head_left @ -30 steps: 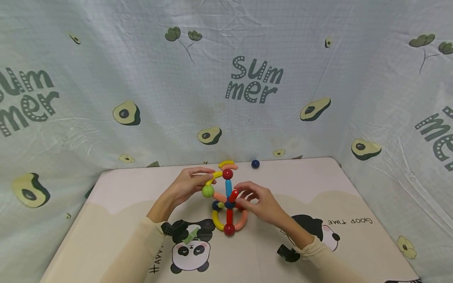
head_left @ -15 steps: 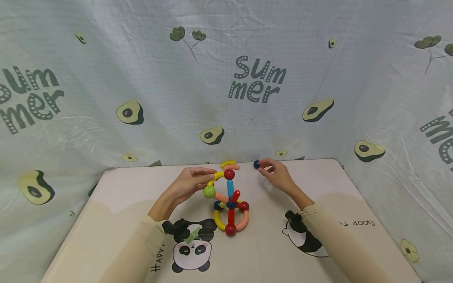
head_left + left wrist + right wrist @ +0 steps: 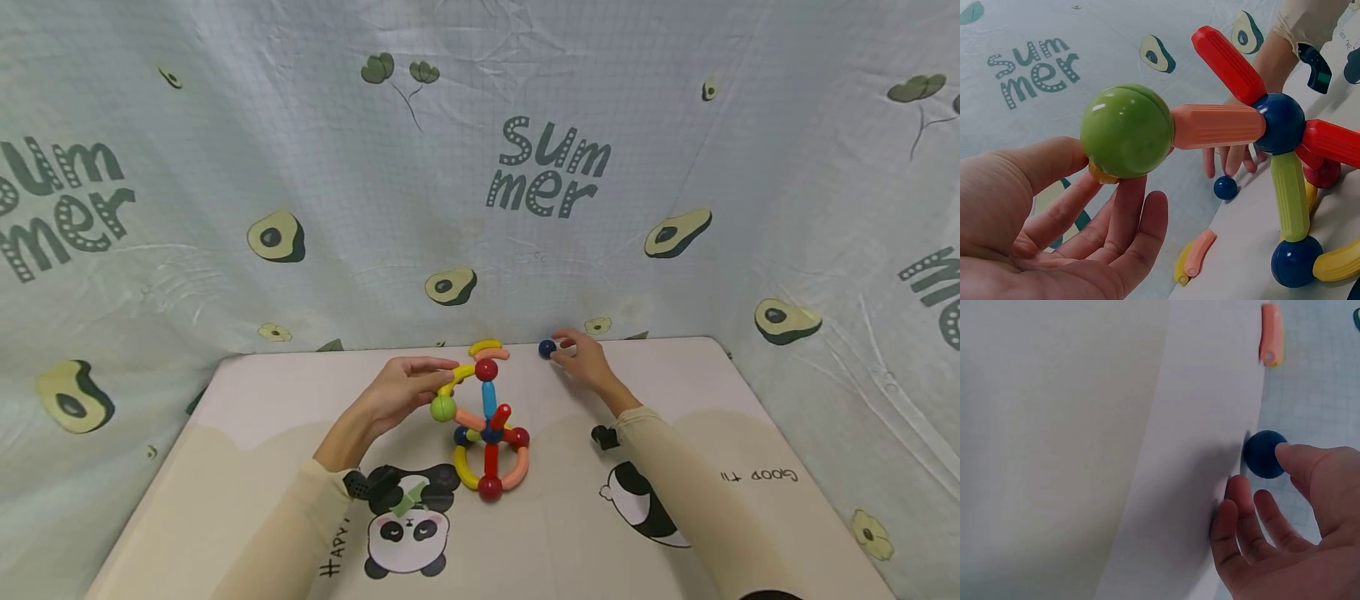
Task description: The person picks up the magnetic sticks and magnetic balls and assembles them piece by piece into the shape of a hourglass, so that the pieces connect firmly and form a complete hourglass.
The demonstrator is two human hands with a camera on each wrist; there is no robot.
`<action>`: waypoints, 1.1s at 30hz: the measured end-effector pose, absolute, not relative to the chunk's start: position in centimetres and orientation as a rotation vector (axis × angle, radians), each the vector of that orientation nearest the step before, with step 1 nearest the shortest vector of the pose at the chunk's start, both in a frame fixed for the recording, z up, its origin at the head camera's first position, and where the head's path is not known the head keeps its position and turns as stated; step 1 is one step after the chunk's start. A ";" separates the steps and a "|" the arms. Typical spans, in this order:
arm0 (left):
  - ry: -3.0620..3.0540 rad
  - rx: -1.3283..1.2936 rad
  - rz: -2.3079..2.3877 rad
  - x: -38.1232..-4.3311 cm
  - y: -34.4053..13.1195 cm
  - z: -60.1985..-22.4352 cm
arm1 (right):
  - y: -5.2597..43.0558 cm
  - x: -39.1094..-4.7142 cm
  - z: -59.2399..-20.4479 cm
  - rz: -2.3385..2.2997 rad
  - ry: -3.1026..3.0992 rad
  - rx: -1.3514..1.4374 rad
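Note:
My left hand [image 3: 405, 392] pinches a yellow curved magnetic stick [image 3: 464, 372] joined to a green ball [image 3: 443, 408] and a red ball [image 3: 486, 370]. In the left wrist view, the green ball [image 3: 1127, 130] hides most of that stick. Lower down, the structure has a blue hub ball [image 3: 1280, 122], straight sticks [image 3: 1219, 126] and a ring of curved sticks [image 3: 516, 471]. At the table's far edge, my right hand [image 3: 588, 365] has thumb and index finger at a loose dark blue ball [image 3: 1265, 454], pinching it; its other fingers are half curled.
A yellow curved stick [image 3: 484, 346] and a salmon curved stick [image 3: 492, 354] lie at the far edge, left of the loose blue ball. A printed fabric backdrop [image 3: 360, 292] rises right behind the table [image 3: 285, 392].
My right hand has left the structure's red stick and reached forward to the loose blue ball, where its fingers have settled. My left hand keeps its hold with hardly any movement.

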State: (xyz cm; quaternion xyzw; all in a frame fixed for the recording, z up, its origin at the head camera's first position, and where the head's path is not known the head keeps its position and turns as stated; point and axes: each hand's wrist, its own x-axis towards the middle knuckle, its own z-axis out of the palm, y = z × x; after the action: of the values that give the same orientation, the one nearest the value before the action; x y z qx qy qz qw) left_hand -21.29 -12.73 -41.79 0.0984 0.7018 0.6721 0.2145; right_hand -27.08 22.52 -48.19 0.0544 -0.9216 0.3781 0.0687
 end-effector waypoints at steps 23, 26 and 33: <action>1.926 0.262 1.886 -21.1 -12.8 -41.8 | 21.8 -26.2 -47.7 1.129 -2.737 0.328; 1.934 0.272 1.882 -21.1 -12.8 -41.7 | 21.3 -24.5 -45.9 1.196 -2.704 0.415; 1.949 0.329 1.872 -21.2 -12.9 -41.9 | 19.5 -18.8 -41.7 1.379 -2.573 0.640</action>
State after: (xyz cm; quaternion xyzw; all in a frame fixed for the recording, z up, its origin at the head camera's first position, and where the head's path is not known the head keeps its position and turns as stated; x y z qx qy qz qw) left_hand -21.21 -12.92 -41.87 0.1184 0.7002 0.6726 0.2081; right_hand -18.77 19.50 -41.69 0.2135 -0.8583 0.4602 0.0765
